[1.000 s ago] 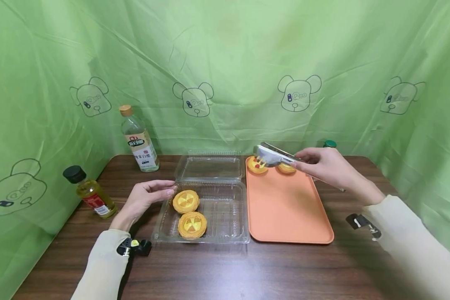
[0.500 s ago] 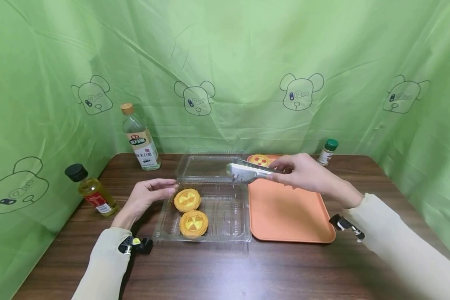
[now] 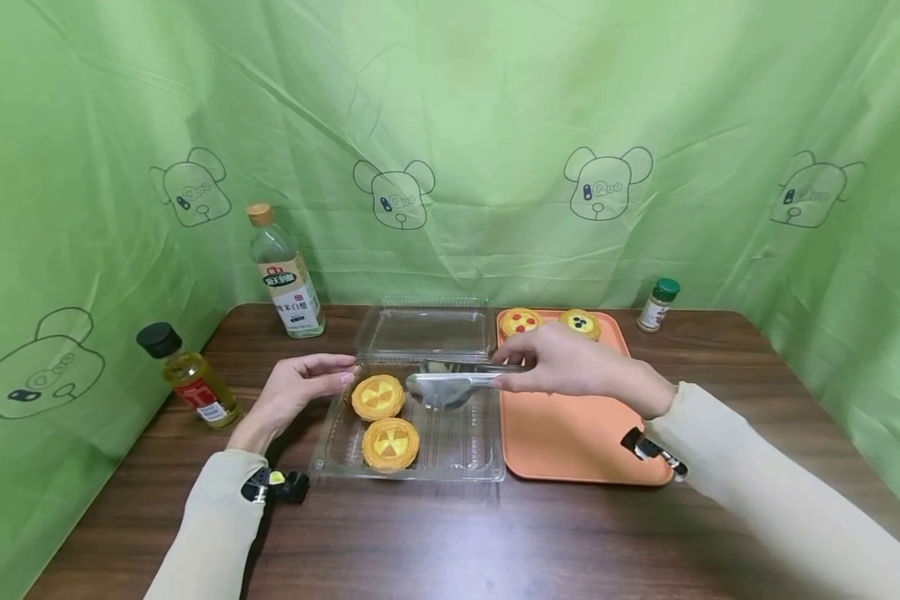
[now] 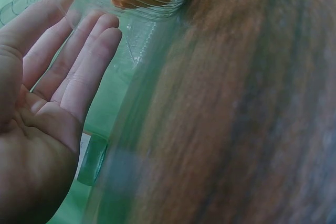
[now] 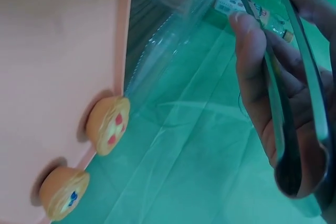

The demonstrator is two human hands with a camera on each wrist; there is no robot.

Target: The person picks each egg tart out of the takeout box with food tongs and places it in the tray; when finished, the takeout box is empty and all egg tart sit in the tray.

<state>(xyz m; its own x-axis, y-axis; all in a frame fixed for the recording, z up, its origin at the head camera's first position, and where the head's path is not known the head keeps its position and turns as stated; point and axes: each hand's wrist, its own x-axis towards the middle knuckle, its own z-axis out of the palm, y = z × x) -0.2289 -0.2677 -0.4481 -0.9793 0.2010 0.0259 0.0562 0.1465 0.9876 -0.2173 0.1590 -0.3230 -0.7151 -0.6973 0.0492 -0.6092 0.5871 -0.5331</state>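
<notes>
My left hand [image 3: 288,396] holds the left rim of an open clear plastic clamshell container [image 3: 450,473] between thumb and fingers. The left wrist view shows these fingers [image 4: 92,66] fairly straight at the plastic edge. Two egg tarts with wedge-patterned tops, a rear tart [image 3: 377,397] and a front tart [image 3: 390,445], sit in the container's left half. My right hand [image 3: 570,367] grips metal tongs [image 3: 450,388] above the container, right of the rear tart. Nothing shows between the tong heads. In the right wrist view, the tongs [image 5: 281,114] lie between thumb and fingers.
An orange tray [image 3: 585,450] right of the container bears a red-topped tart [image 3: 521,322] and a blue-dotted tart [image 3: 579,322] at its back. A vinegar bottle [image 3: 288,283] and an oil bottle [image 3: 198,387] stand left; a green-capped shaker [image 3: 657,306] stands back right.
My right hand has carried the tongs left and forward-down, from over the tray's back tarts to above the container. Both tray tarts are now uncovered. The left hand stays at the rim.
</notes>
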